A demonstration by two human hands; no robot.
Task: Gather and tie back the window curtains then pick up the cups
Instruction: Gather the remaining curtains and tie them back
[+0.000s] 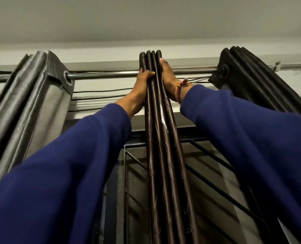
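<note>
1. Both arms in blue sleeves reach up to the curtain rod (111, 74).
2. Left hand (142, 83) grips the left side of the middle brown curtain (156, 120), fingers curled over its folds just below the rod.
3. Right hand (167, 76) presses flat against the curtain's right side, fingers straight, thumb tip at the top edge.
4. Bare rod runs free either side, to the grey curtain (31, 95) at left and the dark curtain (251, 74) at right.
5. Window grille (207, 164) behind; lower curtain and grille cut off by sleeves. Cups not in view.
</note>
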